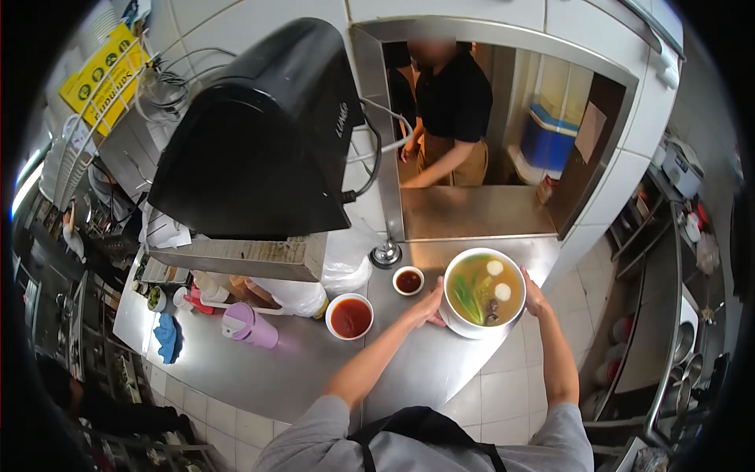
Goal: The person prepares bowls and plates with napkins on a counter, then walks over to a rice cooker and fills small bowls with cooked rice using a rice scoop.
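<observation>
Right between the two hands there's a white soup bowl (474, 330), left hand (429, 305) and right hand (535, 296) each holding a side. Can't tell if it's touching the counter (303, 370). Dark sauce (408, 281) sits just beyond the left hand, red sauce (351, 318) further left, then a purple tumbler (252, 326).

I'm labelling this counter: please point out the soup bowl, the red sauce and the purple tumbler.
Soup bowl (476, 330): head view, on its near outer wall.
Red sauce (351, 318): head view, middle of its surface.
Purple tumbler (257, 329): head view, on its body.
</observation>
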`<state>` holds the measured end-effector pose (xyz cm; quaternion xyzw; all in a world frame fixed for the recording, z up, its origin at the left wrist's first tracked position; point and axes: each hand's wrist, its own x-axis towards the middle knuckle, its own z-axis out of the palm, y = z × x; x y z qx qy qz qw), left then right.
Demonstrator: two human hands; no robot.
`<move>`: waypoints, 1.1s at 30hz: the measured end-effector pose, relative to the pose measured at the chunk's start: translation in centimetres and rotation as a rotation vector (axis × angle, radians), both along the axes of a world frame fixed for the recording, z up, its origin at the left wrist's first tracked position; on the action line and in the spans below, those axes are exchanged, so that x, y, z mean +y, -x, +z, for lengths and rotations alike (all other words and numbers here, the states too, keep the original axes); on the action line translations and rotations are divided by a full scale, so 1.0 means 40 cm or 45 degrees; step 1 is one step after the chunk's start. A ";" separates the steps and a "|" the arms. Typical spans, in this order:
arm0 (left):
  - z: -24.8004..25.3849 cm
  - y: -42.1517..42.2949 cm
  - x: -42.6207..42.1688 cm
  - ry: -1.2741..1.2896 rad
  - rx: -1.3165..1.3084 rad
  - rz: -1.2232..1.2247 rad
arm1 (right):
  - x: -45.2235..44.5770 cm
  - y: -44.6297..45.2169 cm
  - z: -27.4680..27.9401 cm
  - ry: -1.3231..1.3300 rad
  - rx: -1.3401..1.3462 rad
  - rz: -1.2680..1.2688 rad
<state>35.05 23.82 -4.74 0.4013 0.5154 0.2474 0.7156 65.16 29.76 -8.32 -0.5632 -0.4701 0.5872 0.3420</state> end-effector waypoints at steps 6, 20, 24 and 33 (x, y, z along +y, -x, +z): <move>-0.030 -0.016 -0.004 -0.045 -0.132 0.106 | 0.086 -0.073 0.166 -0.150 -0.651 0.071; 0.010 0.189 -0.540 -0.413 -0.275 0.266 | 0.288 0.669 1.234 -2.624 -0.684 -0.502; -0.070 0.356 -0.735 -0.290 -0.267 0.620 | 0.338 0.698 1.227 -2.659 -0.761 -0.644; -0.150 0.408 -0.871 -0.460 -0.445 1.040 | 0.340 0.718 1.240 -2.593 -0.986 -0.731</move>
